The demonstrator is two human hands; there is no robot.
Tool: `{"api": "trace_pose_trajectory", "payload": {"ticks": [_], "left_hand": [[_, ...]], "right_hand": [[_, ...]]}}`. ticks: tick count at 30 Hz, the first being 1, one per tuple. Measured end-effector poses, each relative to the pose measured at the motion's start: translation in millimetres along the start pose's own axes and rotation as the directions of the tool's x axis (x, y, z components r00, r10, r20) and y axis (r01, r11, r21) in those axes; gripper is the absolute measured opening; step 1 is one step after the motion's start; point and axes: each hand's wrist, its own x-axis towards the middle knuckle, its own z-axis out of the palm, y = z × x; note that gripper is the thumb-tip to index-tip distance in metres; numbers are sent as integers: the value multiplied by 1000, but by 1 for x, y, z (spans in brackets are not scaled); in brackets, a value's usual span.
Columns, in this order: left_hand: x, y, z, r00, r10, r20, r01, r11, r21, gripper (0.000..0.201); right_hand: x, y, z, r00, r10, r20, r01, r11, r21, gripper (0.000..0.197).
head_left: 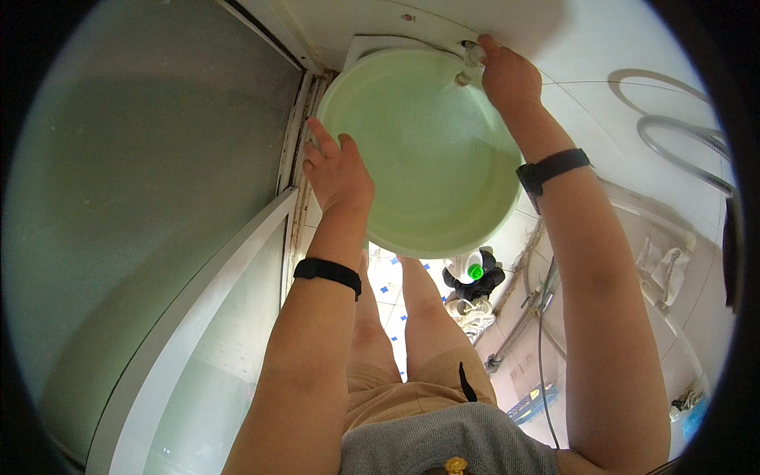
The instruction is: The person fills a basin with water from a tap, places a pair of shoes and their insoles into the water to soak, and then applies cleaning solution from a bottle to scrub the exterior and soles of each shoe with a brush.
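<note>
A large pale green plastic basin (443, 241) is in front of me, with what looks like water in it. My left hand (339, 170) is at its left rim, with the thumb on the inner side and the fingers over the outside; part of the grip is hidden. At the far right rim, my right hand (511, 77) closes around the wall tap (473, 63), whose spout points down over the basin. Glare hides whether water is running from it. What supports the basin is mostly hidden beneath it.
A frosted glass panel with a white frame (190, 309) stands close on my left. To the right, a metal shower hose (673, 131) loops by the tiled wall. Below the basin are a white bottle with a green cap (475, 271), dark shoes (487, 285) and my legs.
</note>
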Motion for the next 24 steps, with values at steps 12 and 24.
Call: {"api": "trace_pose_trajectory", "payload": {"ticks": [12, 24], "left_hand": [[-1, -3, 2, 998, 17, -60, -16, 1000, 17, 46], [39, -47, 3, 990, -121, 68, 137, 785, -604, 49]], "right_hand": [[13, -30, 7, 967, 235, 102, -249, 955, 160, 29], [-181, 56, 79, 618, 576, 536, -778, 345, 526, 55]]}}
